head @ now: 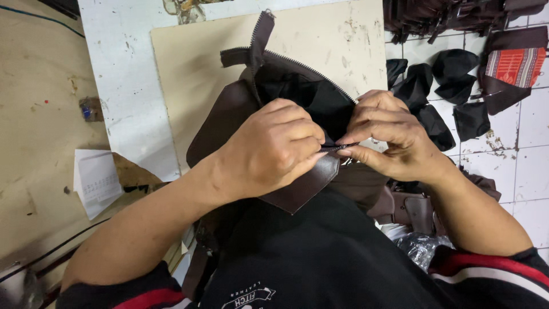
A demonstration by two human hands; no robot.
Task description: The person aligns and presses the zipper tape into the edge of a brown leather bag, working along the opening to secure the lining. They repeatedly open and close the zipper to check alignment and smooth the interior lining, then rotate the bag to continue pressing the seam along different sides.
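A dark brown leather pouch (220, 117) with black lining and a metal zipper (309, 68) lies over a beige board (320, 34), held up close to my chest. My left hand (271, 149) grips the pouch's near edge, thumb and fingers pinched at the zipper end. My right hand (389, 134) pinches the same zipper end from the right side. The fingertips of both hands meet at the zipper's end, which they partly hide. A loose zipper tail (260, 31) sticks up past the pouch's far corner.
Black fabric pieces (452, 71) and a red patterned pouch (514, 66) lie on the white tiled floor at right. More brown leather parts (412, 209) sit by my right forearm. A white paper (94, 180) lies at left on a worn tan surface.
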